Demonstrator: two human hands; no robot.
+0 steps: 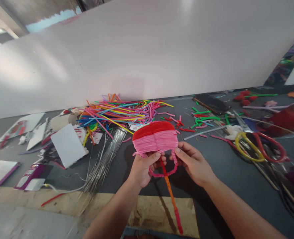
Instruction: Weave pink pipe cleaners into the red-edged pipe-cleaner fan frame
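Between my two hands is a pipe cleaner craft piece [155,138], its rounded top red and its lower rows pink. A twisted pink loop hangs below it, and a stem [170,191] of red, orange and pink runs down from its middle. My left hand [145,166] grips the lower left edge, thumb on the pink rows near the stem's top. At the lower right edge, my right hand [193,161] pinches the piece where the pink loop joins it. The fingers behind the piece are partly hidden.
A heap of colourful pipe cleaners [122,113] lies behind, beside a bundle of thin wires [107,159]. Cut pieces [203,118] and a phone [211,103] lie at the back right. Scissors [258,146] with yellow and red handles are at right. White cards [68,146] lie left.
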